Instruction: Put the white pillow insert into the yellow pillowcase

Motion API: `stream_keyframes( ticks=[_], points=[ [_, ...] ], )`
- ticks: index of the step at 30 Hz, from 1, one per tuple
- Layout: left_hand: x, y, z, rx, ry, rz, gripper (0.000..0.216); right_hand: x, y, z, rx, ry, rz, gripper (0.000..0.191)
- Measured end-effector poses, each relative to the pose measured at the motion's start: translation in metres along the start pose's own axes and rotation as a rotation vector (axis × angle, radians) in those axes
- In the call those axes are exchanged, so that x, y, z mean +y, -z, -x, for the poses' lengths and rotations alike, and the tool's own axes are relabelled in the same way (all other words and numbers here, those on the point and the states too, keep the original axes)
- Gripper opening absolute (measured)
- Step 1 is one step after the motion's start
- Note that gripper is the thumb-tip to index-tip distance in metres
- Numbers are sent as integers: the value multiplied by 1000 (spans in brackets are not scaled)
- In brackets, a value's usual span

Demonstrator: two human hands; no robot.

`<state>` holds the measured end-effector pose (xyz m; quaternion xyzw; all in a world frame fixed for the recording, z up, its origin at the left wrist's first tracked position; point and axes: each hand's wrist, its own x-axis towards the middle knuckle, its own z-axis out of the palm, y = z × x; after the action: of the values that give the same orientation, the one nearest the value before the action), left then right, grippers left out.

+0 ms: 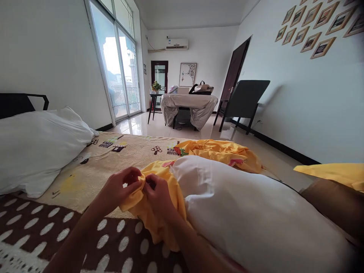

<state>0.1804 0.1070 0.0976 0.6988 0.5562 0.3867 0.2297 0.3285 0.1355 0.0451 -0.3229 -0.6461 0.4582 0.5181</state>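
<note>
My left hand (121, 187) and my right hand (157, 193) meet over the bed, both pinching the edge of a yellow pillowcase (148, 216). The fingers of each hand are closed on a fold of the cloth. The yellow cloth hangs from my hands and runs under and behind a white pillow (241, 212) that lies just to the right of my right forearm. More of the yellow fabric (218, 149) is bunched on the bed beyond the pillow.
A second white pillow (36, 146) lies at the left by the black headboard (19, 103). The bed has a beige printed sheet (113, 159) and a brown dotted blanket (42, 227). Beyond it stand a covered table (187, 104), a dark chair (244, 100) and glass doors (119, 68).
</note>
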Motion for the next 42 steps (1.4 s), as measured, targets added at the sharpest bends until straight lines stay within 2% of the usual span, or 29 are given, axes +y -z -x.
stream_keyframes(
  ticks=[3,6,15,19,21,24,26,27,29,31,32,34,37,42],
  points=[
    [-4,-4,-3,54,37,-119,33,-1,1,0,29,-4,-11,13],
    [-5,-6,-5,-71,61,-168,43,-2,3,0,30,1,-11,14],
    [-5,0,-4,-205,258,389,40,-15,12,-2,17,21,87,19],
    [-12,3,-6,-171,341,521,36,-26,28,-3,70,35,235,18],
    [-11,3,-7,-144,369,524,37,-33,38,-1,17,34,363,16],
    [-3,2,-6,-104,364,412,36,-42,48,7,-221,31,606,14],
    [4,1,-4,-70,304,206,32,-46,49,13,-351,38,737,15],
    [7,0,-2,-50,262,75,29,-47,48,15,-350,47,771,14],
    [12,-3,3,-16,174,-172,23,-49,43,16,-236,84,773,8],
    [15,-7,9,-6,99,-327,20,-48,36,15,-145,154,716,25],
    [16,-9,13,-18,63,-361,18,-47,33,14,-166,196,673,34],
    [18,-13,19,-50,-6,-377,14,-42,28,12,-292,254,559,43],
    [17,-16,25,-49,-77,-395,11,-34,28,7,-392,227,399,32],
    [16,-20,27,-64,-89,-459,18,-31,38,3,-412,170,388,28]
  ],
)
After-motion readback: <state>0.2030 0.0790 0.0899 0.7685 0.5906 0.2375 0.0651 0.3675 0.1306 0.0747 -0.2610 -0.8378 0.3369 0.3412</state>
